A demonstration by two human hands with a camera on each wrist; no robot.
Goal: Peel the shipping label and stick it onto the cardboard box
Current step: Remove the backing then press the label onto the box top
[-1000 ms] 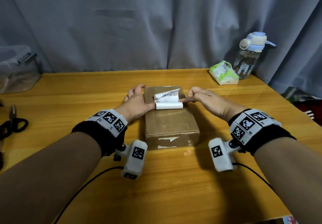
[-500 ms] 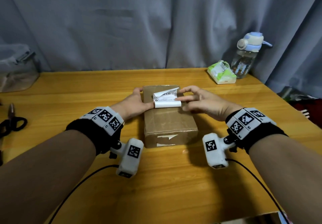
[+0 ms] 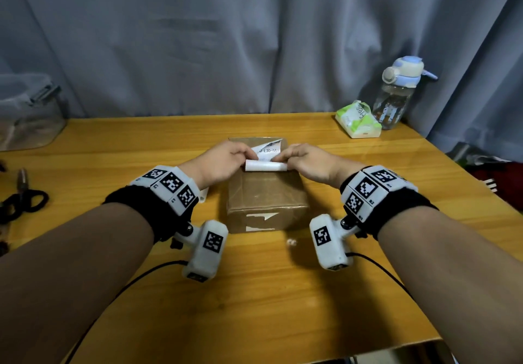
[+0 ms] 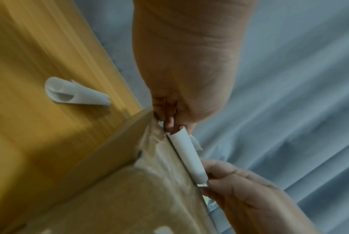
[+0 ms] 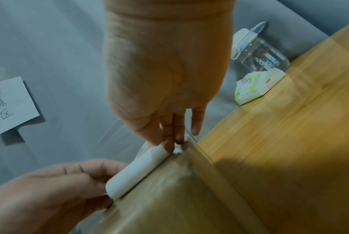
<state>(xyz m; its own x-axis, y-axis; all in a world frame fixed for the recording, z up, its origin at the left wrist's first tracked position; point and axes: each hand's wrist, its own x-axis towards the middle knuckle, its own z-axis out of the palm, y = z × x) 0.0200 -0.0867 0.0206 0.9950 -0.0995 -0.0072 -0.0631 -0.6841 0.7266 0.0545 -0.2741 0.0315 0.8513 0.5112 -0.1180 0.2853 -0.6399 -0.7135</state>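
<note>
A brown cardboard box (image 3: pixel 266 193) stands at the middle of the wooden table (image 3: pixel 254 293). On its top, toward the far end, lies the white shipping label (image 3: pixel 266 165), its near part curled into a roll and its printed far part lifted off the box. My left hand (image 3: pixel 249 157) pinches the roll's left end and my right hand (image 3: pixel 278 158) pinches its right end. In the left wrist view the label (image 4: pixel 189 155) lies along the box (image 4: pixel 119 182). In the right wrist view my fingers (image 5: pixel 173 139) meet the label (image 5: pixel 137 171) at the box's edge.
A curled white backing strip (image 4: pixel 75 93) lies on the table left of the box. Black scissors (image 3: pixel 19 202) and a clear container (image 3: pixel 25 111) are at the far left. A tissue pack (image 3: pixel 358 120) and water bottle (image 3: pixel 396 97) stand back right. Grey curtain behind.
My right hand's fingers, spread half a second ago, have curled in onto the label's right end. My left hand has shifted onto the box top at the left end.
</note>
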